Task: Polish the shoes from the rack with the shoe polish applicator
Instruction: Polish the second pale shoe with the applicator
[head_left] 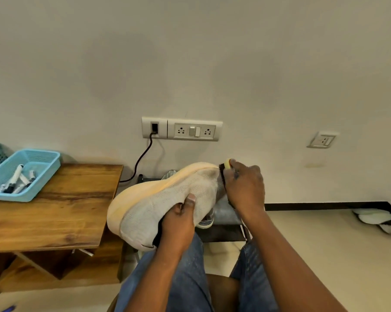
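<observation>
A light grey knit shoe (158, 203) with a pale cream sole lies tilted on its side above my lap, toe to the right. My left hand (178, 219) grips it at the opening, thumb pressed on the knit upper. My right hand (244, 188) holds the shoe polish applicator (224, 170), a dark pad with a yellow top, against the shoe's toe end. Most of the applicator is hidden by my fingers.
A wooden table (55, 212) stands at the left with a blue basket (25, 176) holding several tubes. Behind the shoe sits a low rack (226, 230) with another shoe partly visible. A cable (142, 158) runs from the wall socket. White shoes (374, 218) lie at the far right floor.
</observation>
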